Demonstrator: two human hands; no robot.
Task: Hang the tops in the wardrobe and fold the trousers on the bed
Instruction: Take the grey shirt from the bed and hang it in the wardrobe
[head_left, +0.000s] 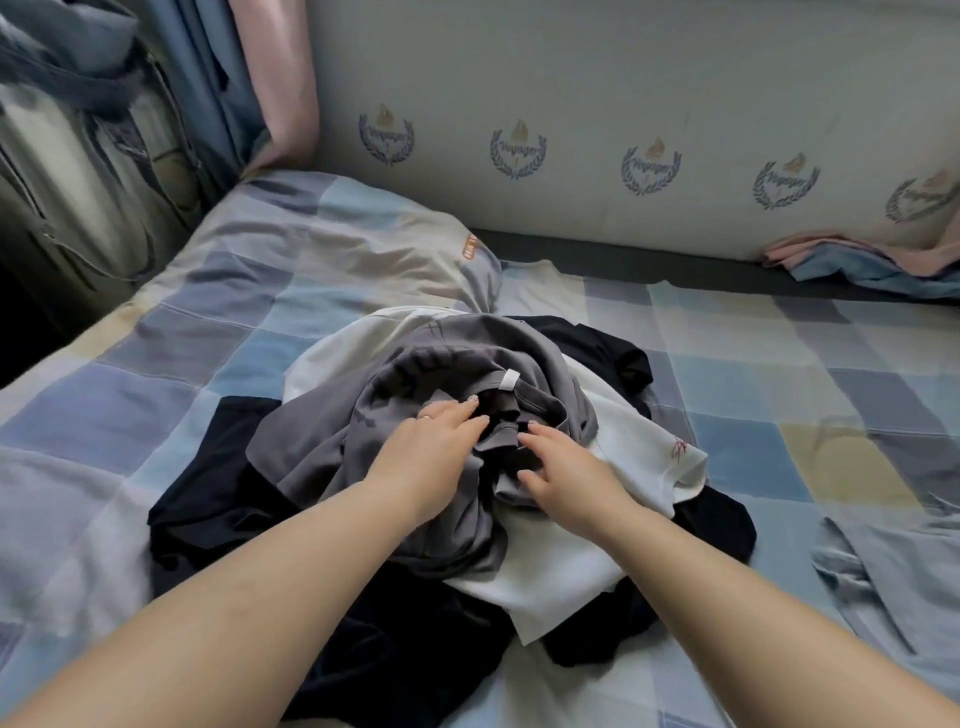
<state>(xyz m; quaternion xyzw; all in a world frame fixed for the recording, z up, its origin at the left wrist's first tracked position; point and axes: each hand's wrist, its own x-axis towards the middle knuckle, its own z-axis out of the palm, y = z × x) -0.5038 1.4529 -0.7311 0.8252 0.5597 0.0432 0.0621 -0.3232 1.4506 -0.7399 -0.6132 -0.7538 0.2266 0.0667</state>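
Checked bed (779, 395) filling the view, padded wall panel (623, 104) along its far side. Mid-bed, a heap of clothes: dark garments (208, 499) lowest, white top (639, 457) over them, crumpled grey top (415, 395) uppermost, long axis unclear, neck opening with white label (508, 380) turned toward the far side. Left hand (431, 447) flat on the grey cloth, fingers straight; right hand (566, 467) beside it, fingers loosely bent at the collar, grip uncertain.

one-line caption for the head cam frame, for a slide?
Both hands on a grey top crowning a pile of clothes on the checked bed.
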